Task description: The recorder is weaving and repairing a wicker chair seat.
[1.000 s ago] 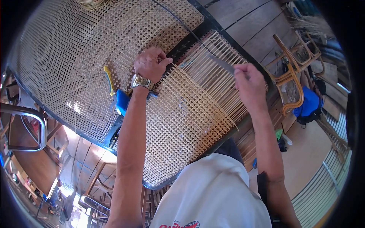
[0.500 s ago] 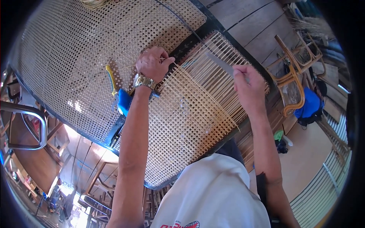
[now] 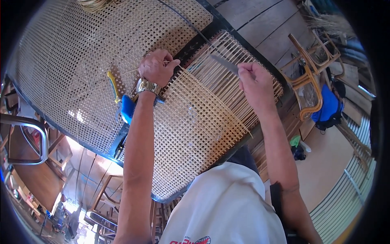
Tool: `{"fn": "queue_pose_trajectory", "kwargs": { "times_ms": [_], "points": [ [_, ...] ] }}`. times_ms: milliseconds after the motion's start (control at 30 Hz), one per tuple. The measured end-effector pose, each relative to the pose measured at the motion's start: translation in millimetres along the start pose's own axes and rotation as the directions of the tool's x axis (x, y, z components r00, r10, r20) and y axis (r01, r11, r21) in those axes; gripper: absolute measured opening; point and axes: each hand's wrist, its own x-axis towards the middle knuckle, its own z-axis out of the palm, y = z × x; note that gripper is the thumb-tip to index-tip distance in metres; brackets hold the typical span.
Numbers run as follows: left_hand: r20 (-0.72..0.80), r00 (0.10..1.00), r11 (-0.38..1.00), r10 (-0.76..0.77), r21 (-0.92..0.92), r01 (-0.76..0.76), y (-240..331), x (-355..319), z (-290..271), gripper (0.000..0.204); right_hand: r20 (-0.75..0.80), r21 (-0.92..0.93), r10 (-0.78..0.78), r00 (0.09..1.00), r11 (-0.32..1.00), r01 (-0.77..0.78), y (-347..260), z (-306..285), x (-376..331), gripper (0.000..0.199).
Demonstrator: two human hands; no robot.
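Weaving cane panel (image 3: 195,122), left hand (image 3: 156,69), right hand (image 3: 254,83).

A cane-weaving furniture workshop; woven cane panels (image 3: 73,61) in dark frames fill the bench; bare rattan chair frames (image 3: 308,77) stand on a plank floor (image 3: 264,20); pliers (image 3: 113,85) lie nearby.

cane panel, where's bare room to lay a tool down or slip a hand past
Free: the finished panel left of the yellow-handled tool, and the woven stretch between both forearms. Crowded: the top edge, where the left hand, right hand and loose strands meet.
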Motion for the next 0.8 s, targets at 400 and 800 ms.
{"fn": "queue_pose_trajectory", "kwargs": {
  "times_ms": [400,800],
  "points": [
    [-0.005,1.000,1.000,0.022,0.001,-0.022,-5,4,4,0.028,0.203,-0.029,-0.126,0.971,0.991,0.134,37,-22,-40,0.020],
    [0.039,0.998,0.999,-0.048,0.022,0.047,7,6,2,0.031,-0.278,-0.122,-0.069,0.958,0.992,0.036,31,-46,-64,0.018]
  ]
}}
